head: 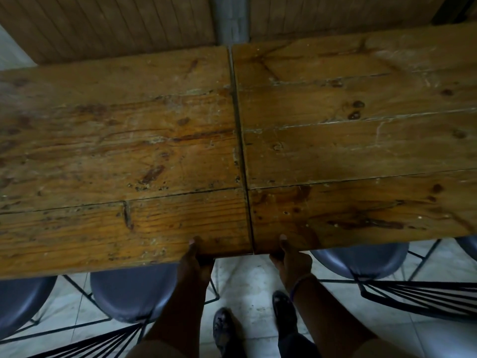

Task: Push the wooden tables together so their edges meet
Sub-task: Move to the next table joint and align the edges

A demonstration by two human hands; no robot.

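Looking down at where the two tops meet, and I've got one hand on each side of the join, which makes sense since that's where you get the most control over closing it. My left hand (195, 262) grips the near edge of the left table (116, 151), thumb (193, 241) pressed flat on top, the other fingers curled under the board where I can't see them. Right hand (290, 259) does the same on the right table (361, 151), thumb up top, rest hidden underneath. So both are clamping the edge.

Tables sit side by side, running across in front of me, and the seam (241, 151) between them is only a thin dark line now. I'd say the edges meet or are just about to; hard to tell if a sliver is left at the far end.

Grey chairs (134, 290) are tucked under the near side either side of my feet (224, 329), so I'd watch the legs don't snag.
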